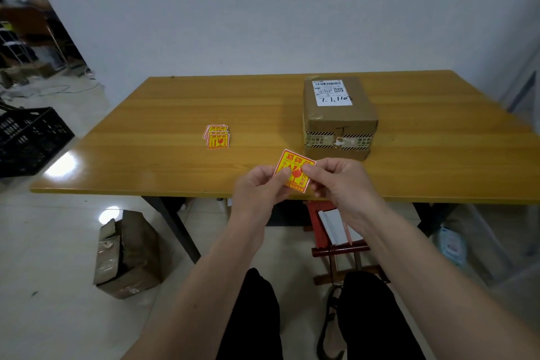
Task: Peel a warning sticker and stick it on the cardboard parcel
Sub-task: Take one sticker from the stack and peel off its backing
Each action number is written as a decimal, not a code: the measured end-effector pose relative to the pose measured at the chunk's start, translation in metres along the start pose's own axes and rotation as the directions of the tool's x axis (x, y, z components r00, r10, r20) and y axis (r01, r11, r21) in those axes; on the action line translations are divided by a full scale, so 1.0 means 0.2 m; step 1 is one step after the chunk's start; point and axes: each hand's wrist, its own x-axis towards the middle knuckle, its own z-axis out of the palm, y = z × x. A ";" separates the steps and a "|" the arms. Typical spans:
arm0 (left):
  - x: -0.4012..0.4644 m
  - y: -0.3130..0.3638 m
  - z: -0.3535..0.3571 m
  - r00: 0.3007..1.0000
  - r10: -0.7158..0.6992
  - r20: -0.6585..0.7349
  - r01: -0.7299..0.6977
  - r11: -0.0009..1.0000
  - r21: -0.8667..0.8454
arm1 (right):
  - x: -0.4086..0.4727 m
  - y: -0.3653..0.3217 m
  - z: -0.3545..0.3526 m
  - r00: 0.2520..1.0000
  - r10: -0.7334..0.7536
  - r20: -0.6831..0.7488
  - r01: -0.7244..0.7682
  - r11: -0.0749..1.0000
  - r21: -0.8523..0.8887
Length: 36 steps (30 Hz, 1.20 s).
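A yellow and red warning sticker (293,166) on its backing is held above the table's near edge. My left hand (260,187) pinches its left side and my right hand (336,180) pinches its upper right corner. The cardboard parcel (339,123), taped and bearing a white shipping label, stands on the wooden table (163,155) just behind my hands, to the right. A small stack of the same stickers (216,137) lies on the table to the left.
A black plastic crate (26,137) stands on the floor at the left. An open cardboard box (128,254) lies on the floor beside the table leg. A red folding stool (336,237) with papers sits under the table.
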 end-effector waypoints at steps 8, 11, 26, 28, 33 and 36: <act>0.02 -0.03 -0.02 0.992 -0.111 -0.067 0.097 0.978 -0.187 | -0.02 0.00 0.03 0.997 0.055 0.057 -0.055 0.998 0.003; 0.02 -0.04 -0.01 0.991 -0.062 -0.120 0.044 0.988 -0.148 | -0.03 0.01 0.03 0.998 0.053 0.021 -0.053 0.999 -0.002; -0.01 -0.10 -0.03 0.684 0.729 0.027 -0.476 0.418 0.773 | -0.03 -0.01 0.03 0.995 0.059 0.082 -0.063 0.997 0.046; -0.01 -0.10 -0.03 0.703 0.711 0.010 -0.467 0.451 0.760 | -0.04 -0.01 0.04 0.995 0.042 0.094 -0.047 0.998 0.047; -0.01 -0.10 -0.03 0.687 0.727 -0.023 -0.449 0.449 0.773 | -0.07 -0.02 0.06 0.998 0.017 0.056 -0.019 0.999 0.039; -0.01 -0.10 -0.02 0.678 0.736 -0.003 -0.456 0.424 0.782 | -0.07 -0.02 0.07 1.000 0.001 0.003 -0.001 1.000 -0.017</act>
